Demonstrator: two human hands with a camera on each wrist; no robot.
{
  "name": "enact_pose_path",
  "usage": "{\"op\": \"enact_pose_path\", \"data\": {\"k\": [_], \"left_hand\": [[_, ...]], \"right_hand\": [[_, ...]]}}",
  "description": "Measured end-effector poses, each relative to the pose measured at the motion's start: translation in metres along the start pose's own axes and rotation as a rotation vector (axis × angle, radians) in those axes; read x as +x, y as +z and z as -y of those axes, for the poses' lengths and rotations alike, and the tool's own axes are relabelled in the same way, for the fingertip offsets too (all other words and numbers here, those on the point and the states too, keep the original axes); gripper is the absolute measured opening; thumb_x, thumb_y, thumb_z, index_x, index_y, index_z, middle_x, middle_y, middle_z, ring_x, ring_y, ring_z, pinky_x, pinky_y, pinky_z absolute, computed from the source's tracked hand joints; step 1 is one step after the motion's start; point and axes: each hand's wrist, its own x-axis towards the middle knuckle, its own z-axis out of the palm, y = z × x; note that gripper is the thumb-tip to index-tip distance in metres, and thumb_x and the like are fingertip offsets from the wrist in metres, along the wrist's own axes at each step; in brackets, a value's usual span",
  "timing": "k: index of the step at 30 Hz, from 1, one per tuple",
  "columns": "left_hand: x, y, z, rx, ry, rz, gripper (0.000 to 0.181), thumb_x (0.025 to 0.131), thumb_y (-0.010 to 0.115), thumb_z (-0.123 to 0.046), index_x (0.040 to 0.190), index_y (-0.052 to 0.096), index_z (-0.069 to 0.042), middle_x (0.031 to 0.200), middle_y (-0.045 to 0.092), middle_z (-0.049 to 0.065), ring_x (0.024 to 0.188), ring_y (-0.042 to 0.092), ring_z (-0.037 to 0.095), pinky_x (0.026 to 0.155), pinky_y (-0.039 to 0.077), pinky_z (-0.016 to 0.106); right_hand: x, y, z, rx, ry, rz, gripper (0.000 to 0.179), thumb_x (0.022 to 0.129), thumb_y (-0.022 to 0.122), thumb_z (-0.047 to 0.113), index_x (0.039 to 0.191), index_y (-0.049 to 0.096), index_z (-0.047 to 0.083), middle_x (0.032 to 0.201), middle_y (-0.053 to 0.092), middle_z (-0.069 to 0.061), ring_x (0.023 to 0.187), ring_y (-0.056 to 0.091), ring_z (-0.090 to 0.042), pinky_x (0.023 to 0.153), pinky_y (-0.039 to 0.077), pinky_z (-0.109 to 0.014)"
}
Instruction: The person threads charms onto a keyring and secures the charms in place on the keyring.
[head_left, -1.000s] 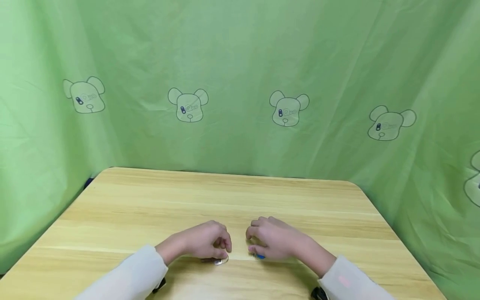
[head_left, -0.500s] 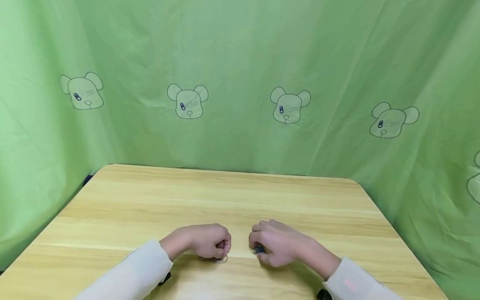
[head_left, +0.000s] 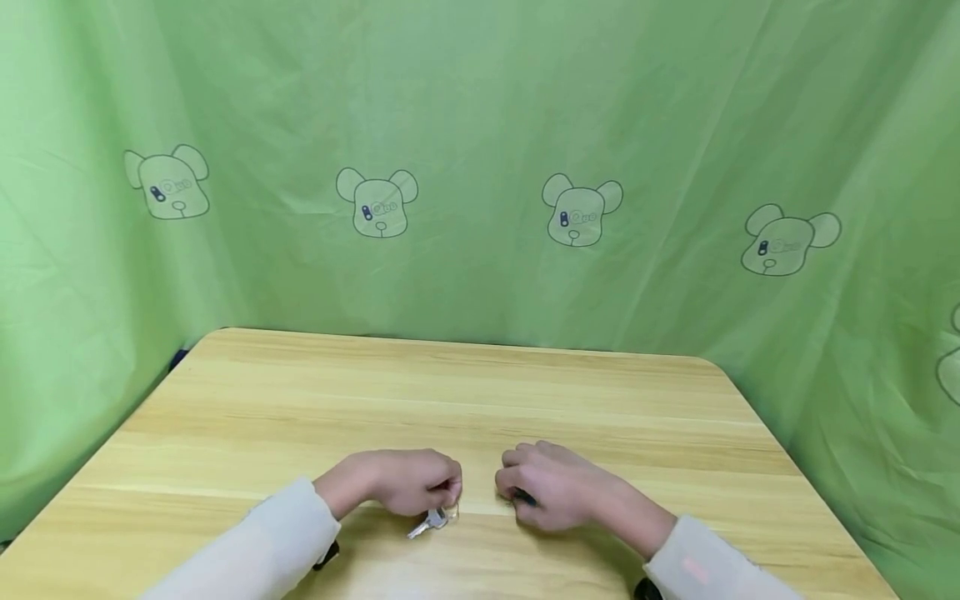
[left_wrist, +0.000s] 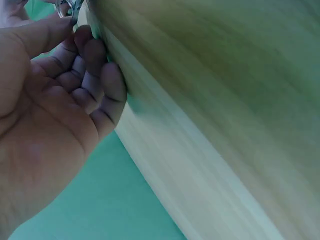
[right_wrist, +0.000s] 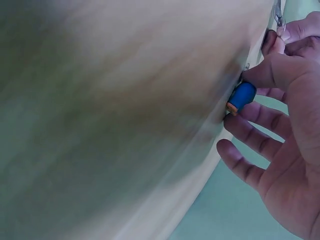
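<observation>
My left hand (head_left: 416,482) pinches a thin metal ring (head_left: 455,511) between thumb and index finger, just over the table. Silver keys (head_left: 430,523) hang from that ring and slant down to the left. Metal also glints at the thumb tip in the left wrist view, where the other fingers of the left hand (left_wrist: 55,95) curl loosely. Across a short gap, my right hand (head_left: 551,487) holds a small blue piece with an orange end (right_wrist: 242,96) between thumb and fingers, close to the tabletop. It looks like a keychain charm; a bit of metal shows beside the thumb.
Under both hands lies a light wood-grain table (head_left: 480,400) with rounded far corners. A green curtain (head_left: 465,100) printed with bear heads hangs behind it and along both sides. Pale sleeves (head_left: 255,542) cover the forearms.
The keys have come into fuller view below the left hand, swinging down and left. The right fingers have closed round the blue piece, which is now mostly hidden in the head view.
</observation>
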Motion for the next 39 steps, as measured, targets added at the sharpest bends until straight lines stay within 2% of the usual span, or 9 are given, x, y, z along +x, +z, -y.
{"op": "enact_pose_path", "data": {"k": [3,7,12,17,23,27,34,39], "left_hand": [[-0.001,-0.001,0.003,-0.059,-0.006,-0.016,0.018,0.105,0.053,-0.010,0.090,0.056,-0.018,0.082,0.055,-0.013,0.074,0.051,-0.001,0.071,0.048,0.019],[-0.002,-0.001,0.006,-0.090,-0.008,-0.032,0.016,0.105,0.054,-0.010,0.091,0.057,-0.017,0.081,0.055,-0.012,0.073,0.051,-0.001,0.070,0.048,0.019],[-0.002,-0.002,0.008,-0.107,0.000,-0.046,0.016,0.106,0.054,-0.009,0.092,0.057,-0.016,0.081,0.055,-0.011,0.074,0.051,-0.001,0.070,0.048,0.019],[-0.001,-0.004,0.007,-0.110,0.029,-0.077,0.016,0.107,0.051,-0.009,0.093,0.055,-0.015,0.084,0.056,-0.010,0.077,0.051,0.000,0.073,0.048,0.019],[0.001,-0.006,0.008,-0.123,0.059,-0.171,0.006,0.106,0.054,-0.007,0.104,0.058,-0.012,0.091,0.062,-0.007,0.082,0.056,0.000,0.080,0.052,0.019],[0.003,-0.007,0.010,-0.133,0.069,-0.239,0.010,0.104,0.056,-0.005,0.111,0.062,-0.008,0.095,0.066,-0.004,0.085,0.059,0.001,0.083,0.054,0.020],[0.005,-0.013,0.013,-0.129,0.068,-0.315,0.010,0.105,0.056,-0.009,0.107,0.067,-0.009,0.094,0.064,-0.008,0.083,0.057,0.002,0.079,0.053,0.021],[0.005,-0.017,0.013,-0.123,0.073,-0.383,0.010,0.106,0.057,-0.012,0.104,0.067,-0.011,0.089,0.064,-0.008,0.079,0.056,0.003,0.074,0.052,0.022]], "right_hand": [[0.000,0.000,-0.002,0.006,-0.007,-0.004,0.016,0.083,0.070,0.016,0.080,0.057,0.025,0.077,0.041,0.016,0.069,0.039,-0.005,0.064,0.038,-0.024],[-0.001,0.000,-0.001,0.006,0.006,-0.001,0.017,0.089,0.069,0.014,0.083,0.057,0.025,0.080,0.043,0.016,0.071,0.039,-0.005,0.064,0.036,-0.022],[-0.003,-0.001,0.000,0.017,0.043,0.014,0.013,0.097,0.065,0.014,0.091,0.059,0.023,0.088,0.051,0.017,0.080,0.042,-0.006,0.068,0.037,-0.022],[-0.004,-0.001,-0.001,0.001,0.051,-0.010,0.006,0.099,0.065,0.014,0.098,0.063,0.020,0.094,0.057,0.014,0.087,0.043,-0.006,0.075,0.039,-0.024],[-0.003,-0.004,-0.002,-0.031,0.060,-0.048,0.006,0.098,0.064,0.011,0.102,0.067,0.015,0.097,0.060,0.009,0.091,0.047,-0.009,0.079,0.044,-0.029],[-0.001,-0.007,-0.006,-0.050,0.090,-0.070,0.008,0.098,0.064,0.007,0.102,0.068,0.013,0.100,0.060,0.006,0.094,0.048,-0.012,0.082,0.048,-0.033],[0.001,-0.012,-0.017,-0.092,0.121,-0.171,0.009,0.094,0.069,0.005,0.096,0.065,0.013,0.097,0.060,0.005,0.091,0.048,-0.014,0.077,0.045,-0.030],[0.003,-0.019,-0.021,-0.067,0.145,-0.245,0.012,0.095,0.072,0.009,0.095,0.062,0.016,0.095,0.057,0.008,0.089,0.046,-0.013,0.076,0.042,-0.030]]}}
